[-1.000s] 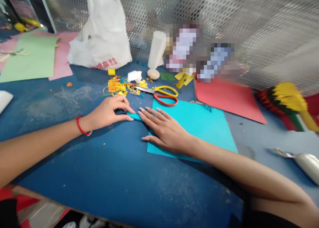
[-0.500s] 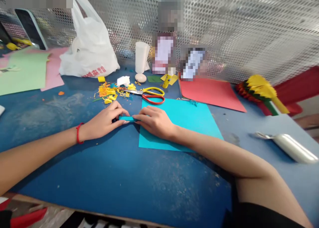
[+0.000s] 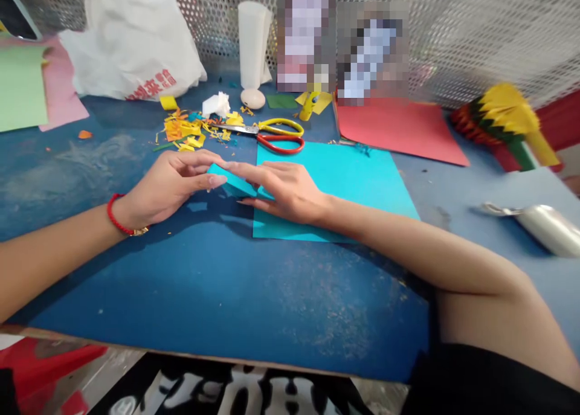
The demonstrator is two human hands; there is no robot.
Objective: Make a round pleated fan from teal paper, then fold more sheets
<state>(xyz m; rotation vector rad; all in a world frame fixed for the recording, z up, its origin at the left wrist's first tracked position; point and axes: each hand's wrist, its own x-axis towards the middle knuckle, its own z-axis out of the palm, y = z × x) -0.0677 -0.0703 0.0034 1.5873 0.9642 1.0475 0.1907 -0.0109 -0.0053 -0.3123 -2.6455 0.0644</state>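
L hand (image 3: 170, 182): grip pinched on blue paper pc (image 3: 232, 181), just above tabletop (image 3: 203, 294). R hand (image 3: 292, 188): grip closed on its rt end, over blue sheet (image 3: 357, 179); scissors (image 3: 281, 151) at sheet's far L corner.

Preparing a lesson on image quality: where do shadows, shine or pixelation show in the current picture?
Head view: shadows on the table below the left hand; head view: shine along the silvery case; head view: pixelation over two patches against the mesh.
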